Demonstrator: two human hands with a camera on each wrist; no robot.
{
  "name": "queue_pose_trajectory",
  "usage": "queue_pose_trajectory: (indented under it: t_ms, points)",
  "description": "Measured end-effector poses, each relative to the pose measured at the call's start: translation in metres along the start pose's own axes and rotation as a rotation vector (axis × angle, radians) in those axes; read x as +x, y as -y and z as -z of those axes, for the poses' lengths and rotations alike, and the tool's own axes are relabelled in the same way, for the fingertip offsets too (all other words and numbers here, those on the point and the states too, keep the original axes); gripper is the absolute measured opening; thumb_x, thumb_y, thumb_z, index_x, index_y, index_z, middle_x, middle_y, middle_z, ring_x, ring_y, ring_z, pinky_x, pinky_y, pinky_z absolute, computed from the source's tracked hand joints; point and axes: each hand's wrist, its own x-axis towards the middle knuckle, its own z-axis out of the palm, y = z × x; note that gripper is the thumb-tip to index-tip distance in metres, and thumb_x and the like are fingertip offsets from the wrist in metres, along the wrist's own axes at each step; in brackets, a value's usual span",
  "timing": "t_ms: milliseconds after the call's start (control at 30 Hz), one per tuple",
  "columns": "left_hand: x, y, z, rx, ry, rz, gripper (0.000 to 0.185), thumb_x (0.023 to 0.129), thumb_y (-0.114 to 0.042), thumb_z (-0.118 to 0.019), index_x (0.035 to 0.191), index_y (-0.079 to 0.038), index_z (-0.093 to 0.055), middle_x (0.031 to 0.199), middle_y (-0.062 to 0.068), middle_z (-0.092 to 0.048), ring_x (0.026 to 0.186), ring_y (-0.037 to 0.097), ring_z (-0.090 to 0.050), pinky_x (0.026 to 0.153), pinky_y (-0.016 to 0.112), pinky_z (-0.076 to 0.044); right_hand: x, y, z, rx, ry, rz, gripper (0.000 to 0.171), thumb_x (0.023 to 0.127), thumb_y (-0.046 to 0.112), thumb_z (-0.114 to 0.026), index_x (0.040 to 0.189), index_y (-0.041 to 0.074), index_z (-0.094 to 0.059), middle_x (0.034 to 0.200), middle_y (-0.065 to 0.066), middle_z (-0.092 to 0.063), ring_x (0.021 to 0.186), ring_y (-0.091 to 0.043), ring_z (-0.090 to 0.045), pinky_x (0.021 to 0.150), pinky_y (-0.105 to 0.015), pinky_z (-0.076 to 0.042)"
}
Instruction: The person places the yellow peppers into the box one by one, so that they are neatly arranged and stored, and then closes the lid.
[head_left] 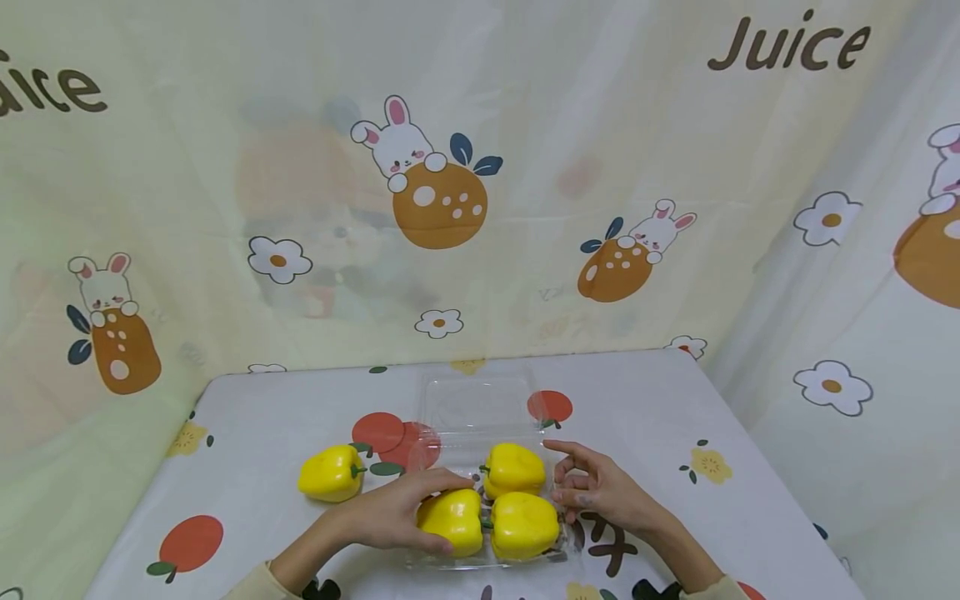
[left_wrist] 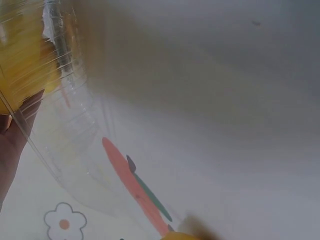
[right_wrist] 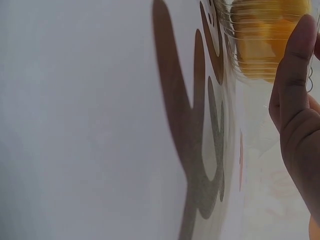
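Observation:
In the head view, my left hand (head_left: pixel 397 510) grips a yellow bell pepper (head_left: pixel 459 521) at the front left of a clear plastic clamshell box (head_left: pixel 450 563), thumb toward the near side and fingers over the far side. Two more yellow peppers sit in the box, one at the back (head_left: pixel 516 469) and one at the front right (head_left: pixel 525 525). My right hand (head_left: pixel 603 492) is at the box's right side, index finger reaching along the rim and the other fingers bent loosely. The right wrist view shows a finger (right_wrist: pixel 295 70) against the ribbed wall.
A fourth yellow pepper (head_left: pixel 332 473) lies on the table left of the box, stem toward it. The box's clear lid (head_left: pixel 476 404) is folded back flat behind it. A printed cloth (head_left: pixel 262 533) covers the table, and patterned curtains (head_left: pixel 525 167) hang at the back and sides.

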Motion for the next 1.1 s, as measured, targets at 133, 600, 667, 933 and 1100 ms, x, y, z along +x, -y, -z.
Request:
queue_pose_trajectory:
  t_ms: [133, 600, 667, 933, 1100]
  points:
    - [-0.0001, 0.0007, 0.0003, 0.007, 0.006, 0.002, 0.073, 0.089, -0.044, -0.083, 0.154, -0.026, -0.054, 0.153, -0.011, -0.057, 0.137, 0.01, -0.052, 0.119, 0.036, -0.048, 0.001, 0.0008, -0.0003, 0.002, 0.002, 0.0, 0.082, 0.098, 0.01, -0.075, 0.165, 0.004, -0.028, 0.111, -0.012, -0.051, 0.079, -0.012, -0.066, 0.072, -0.027, -0.064]
    - [0.0033, -0.0038, 0.0015, 0.046, 0.049, 0.066, 0.075, 0.089, -0.041, -0.084, 0.155, -0.023, -0.053, 0.156, -0.01, -0.057, 0.135, 0.009, -0.054, 0.12, 0.039, -0.048, -0.0011, 0.0028, -0.0013, 0.002, 0.0, 0.0, 0.083, 0.097, 0.011, -0.076, 0.165, 0.004, -0.029, 0.113, -0.014, -0.051, 0.083, -0.012, -0.067, 0.072, -0.026, -0.064]
    - [0.0037, -0.0046, 0.002, 0.048, 0.063, 0.075, 0.075, 0.089, -0.04, -0.085, 0.156, -0.025, -0.052, 0.156, -0.01, -0.056, 0.134, 0.008, -0.054, 0.12, 0.04, -0.048, -0.0008, 0.002, -0.0013, 0.001, 0.003, 0.006, 0.083, 0.097, 0.011, -0.075, 0.165, 0.004, -0.028, 0.113, -0.014, -0.051, 0.083, -0.012, -0.067, 0.072, -0.026, -0.064]
    - [0.0057, -0.0064, 0.0039, 0.035, 0.093, 0.098, 0.074, 0.089, -0.037, -0.085, 0.155, -0.025, -0.053, 0.155, -0.011, -0.057, 0.13, 0.005, -0.054, 0.12, 0.038, -0.048, 0.0001, 0.0012, -0.0011, 0.013, 0.006, -0.004, 0.083, 0.097, 0.011, -0.075, 0.166, 0.005, -0.028, 0.113, -0.013, -0.051, 0.084, -0.013, -0.067, 0.073, -0.027, -0.064]
    - [0.0068, -0.006, 0.0034, 0.041, 0.09, 0.095, 0.073, 0.09, -0.037, -0.085, 0.154, -0.024, -0.054, 0.154, -0.01, -0.058, 0.128, 0.004, -0.055, 0.119, 0.036, -0.049, -0.0001, 0.0018, -0.0006, 0.009, 0.005, -0.003, 0.084, 0.097, 0.012, -0.077, 0.165, 0.004, -0.029, 0.113, -0.013, -0.051, 0.084, -0.013, -0.067, 0.072, -0.027, -0.064]
